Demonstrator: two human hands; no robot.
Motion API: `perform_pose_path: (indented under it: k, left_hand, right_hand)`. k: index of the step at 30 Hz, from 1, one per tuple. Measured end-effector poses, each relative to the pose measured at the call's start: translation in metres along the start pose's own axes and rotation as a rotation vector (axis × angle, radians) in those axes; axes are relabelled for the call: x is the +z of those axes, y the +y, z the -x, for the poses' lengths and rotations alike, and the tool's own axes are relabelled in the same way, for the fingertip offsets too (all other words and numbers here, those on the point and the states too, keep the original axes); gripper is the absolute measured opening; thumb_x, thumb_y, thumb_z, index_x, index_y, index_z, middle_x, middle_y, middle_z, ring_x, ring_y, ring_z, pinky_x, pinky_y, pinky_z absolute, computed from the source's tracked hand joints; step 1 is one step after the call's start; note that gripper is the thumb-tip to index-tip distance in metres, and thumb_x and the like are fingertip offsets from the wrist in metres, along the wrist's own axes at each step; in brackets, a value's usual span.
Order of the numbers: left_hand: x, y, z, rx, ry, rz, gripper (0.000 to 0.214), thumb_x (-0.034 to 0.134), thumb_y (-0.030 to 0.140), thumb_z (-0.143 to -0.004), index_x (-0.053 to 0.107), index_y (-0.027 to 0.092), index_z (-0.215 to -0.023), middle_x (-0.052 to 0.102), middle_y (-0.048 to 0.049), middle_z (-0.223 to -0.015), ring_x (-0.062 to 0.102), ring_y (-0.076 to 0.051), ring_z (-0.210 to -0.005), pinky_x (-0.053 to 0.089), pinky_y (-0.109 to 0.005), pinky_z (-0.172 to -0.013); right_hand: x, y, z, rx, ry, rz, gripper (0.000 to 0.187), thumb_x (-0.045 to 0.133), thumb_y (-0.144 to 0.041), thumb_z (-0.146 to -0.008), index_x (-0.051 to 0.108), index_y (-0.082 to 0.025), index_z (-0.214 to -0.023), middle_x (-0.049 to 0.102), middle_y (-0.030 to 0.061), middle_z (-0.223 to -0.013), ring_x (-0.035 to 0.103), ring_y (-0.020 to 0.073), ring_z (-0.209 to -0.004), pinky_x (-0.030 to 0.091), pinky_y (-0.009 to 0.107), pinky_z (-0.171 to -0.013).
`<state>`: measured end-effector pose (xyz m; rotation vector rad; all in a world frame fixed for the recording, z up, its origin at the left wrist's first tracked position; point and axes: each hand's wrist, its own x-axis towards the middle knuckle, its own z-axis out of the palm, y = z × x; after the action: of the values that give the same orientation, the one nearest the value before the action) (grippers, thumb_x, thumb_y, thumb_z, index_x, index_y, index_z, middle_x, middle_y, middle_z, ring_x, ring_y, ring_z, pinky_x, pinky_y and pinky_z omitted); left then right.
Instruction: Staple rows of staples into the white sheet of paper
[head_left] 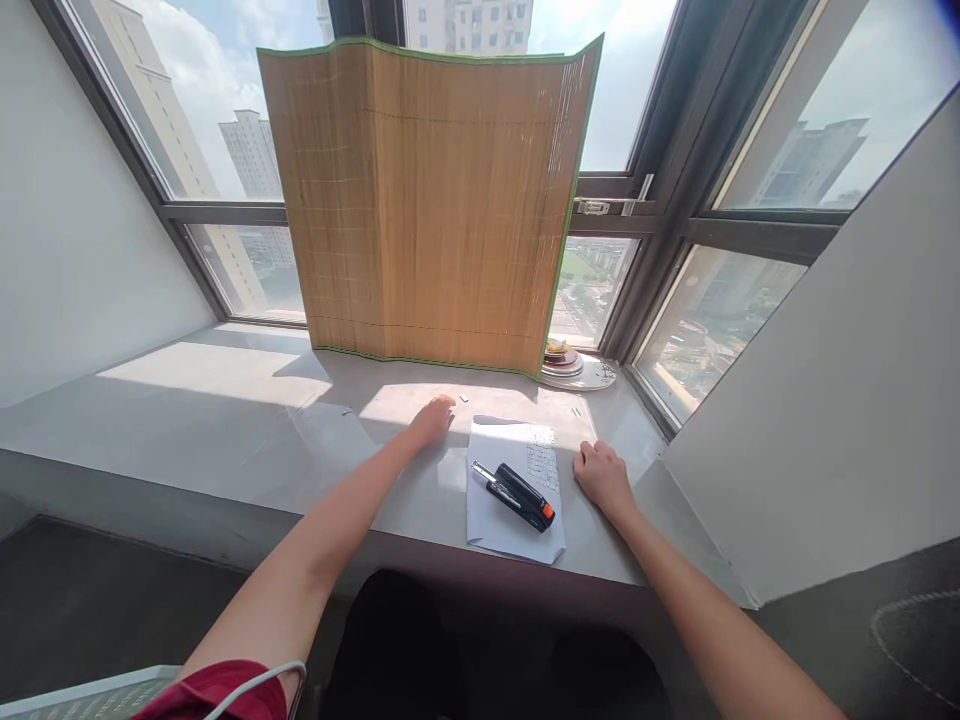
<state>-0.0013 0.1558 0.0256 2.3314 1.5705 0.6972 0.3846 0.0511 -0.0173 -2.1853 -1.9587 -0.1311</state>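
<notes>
My left hand (433,421) rests on the sunlit windowsill with its fingers curled in together; whether anything is between them is hidden. Just beyond its fingertips lies a tiny staple-like piece (464,399). To the right of the paper, my right hand (603,474) lies on the sill, loosely closed in a fist with nothing showing in it. Between the hands are white paper sheets (495,525), with a patch of small dark line marks at the upper right. A black stapler (525,497) with an orange end lies on them, its silver part swung apart from the top.
A bamboo mat (450,210) with green edging stands upright against the window. Stacked plates (566,370) sit at its right foot. More tiny pieces (576,411) lie on the sill (187,420). A pale basket (112,690) is at the lower left.
</notes>
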Motion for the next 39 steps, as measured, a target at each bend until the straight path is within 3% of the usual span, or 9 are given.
perform_pose_path:
  k: [4,8,15,20,24,27,30,35,39]
  left_hand:
    - [0.011,-0.013,-0.036,0.075,-0.037,-0.082,0.043,0.043,0.023,-0.100,0.061,0.018,-0.138,0.061,-0.0146,-0.152,0.052,-0.028,-0.145,0.041,-0.044,-0.120]
    - [0.020,-0.021,-0.040,0.110,-0.050,-0.153,0.040,0.040,0.027,-0.104,0.066,0.022,-0.133,0.068,-0.0106,-0.144,0.058,-0.027,-0.139,0.045,-0.041,-0.116]
    - [0.023,-0.023,0.003,0.145,-0.036,-0.240,0.029,0.037,0.015,-0.103,0.066,0.018,-0.105,0.071,-0.0142,-0.111,0.065,-0.028,-0.103,0.052,-0.041,-0.091]
    - [0.014,-0.020,0.038,0.190,-0.059,-0.295,0.026,0.041,0.016,-0.105,0.065,0.017,-0.116,0.070,-0.0145,-0.116,0.062,-0.029,-0.108,0.049,-0.042,-0.091]
    - [0.010,-0.011,0.046,0.223,-0.077,-0.311,0.024,0.050,0.015,-0.102,0.065,0.020,-0.120,0.068,-0.0127,-0.126,0.061,-0.028,-0.115,0.048,-0.040,-0.091]
    - [0.012,-0.002,0.050,0.214,-0.067,-0.313,0.016,0.050,0.015,-0.102,0.065,0.019,-0.106,0.068,-0.0125,-0.116,0.061,-0.027,-0.106,0.048,-0.039,-0.087]
    - [0.020,0.012,0.063,0.222,-0.032,-0.286,0.023,0.041,0.010,-0.103,0.062,0.018,-0.108,0.066,-0.0122,-0.113,0.060,-0.025,-0.103,0.047,-0.037,-0.088]
    - [0.033,0.044,0.090,0.400,0.033,-0.219,0.024,0.039,0.009,-0.104,0.061,0.017,-0.111,0.065,-0.0125,-0.111,0.055,-0.025,-0.100,0.042,-0.040,-0.089]
    - [0.031,0.056,0.092,0.480,-0.012,-0.232,0.023,0.041,0.014,-0.106,0.063,0.019,-0.111,0.067,-0.0123,-0.113,0.053,-0.027,-0.102,0.038,-0.041,-0.091]
  right_hand:
    - [-0.001,0.000,-0.001,0.016,-0.004,-0.016,0.021,0.043,-0.025,-0.106,0.060,-0.020,-0.093,0.059,0.0081,-0.098,0.059,0.0252,-0.099,0.037,0.035,-0.081]
    - [-0.001,0.000,-0.001,0.003,0.022,-0.011,0.021,0.044,-0.025,-0.105,0.059,-0.020,-0.091,0.059,0.0079,-0.097,0.058,0.0245,-0.097,0.035,0.035,-0.081]
    - [-0.008,-0.001,0.002,0.014,-0.006,-0.040,0.023,0.041,-0.025,-0.105,0.059,-0.020,-0.091,0.059,0.0084,-0.098,0.057,0.0246,-0.097,0.035,0.035,-0.084]
    - [-0.010,-0.001,0.005,0.014,-0.014,-0.049,0.025,0.039,-0.025,-0.105,0.061,-0.019,-0.094,0.059,0.0106,-0.101,0.056,0.0262,-0.101,0.036,0.036,-0.086]
    - [-0.013,-0.002,0.005,0.016,-0.034,-0.058,0.025,0.039,-0.025,-0.105,0.062,-0.018,-0.097,0.059,0.0113,-0.102,0.056,0.0273,-0.103,0.037,0.037,-0.089]
    - [-0.014,-0.003,0.005,0.015,-0.026,-0.061,0.025,0.039,-0.025,-0.105,0.063,-0.018,-0.098,0.060,0.0118,-0.103,0.056,0.0276,-0.103,0.038,0.038,-0.089]
    - [-0.013,-0.002,0.004,0.019,-0.021,-0.064,0.025,0.040,-0.025,-0.104,0.063,-0.018,-0.098,0.061,0.0122,-0.104,0.057,0.0274,-0.102,0.038,0.038,-0.088]
    - [-0.009,0.000,0.003,0.023,-0.021,-0.077,0.026,0.039,-0.026,-0.105,0.064,-0.018,-0.099,0.062,0.0133,-0.105,0.056,0.0283,-0.104,0.039,0.038,-0.089]
    - [-0.007,0.002,0.001,0.030,-0.022,-0.074,0.027,0.039,-0.026,-0.104,0.064,-0.018,-0.099,0.061,0.0134,-0.105,0.055,0.0283,-0.104,0.038,0.039,-0.091]
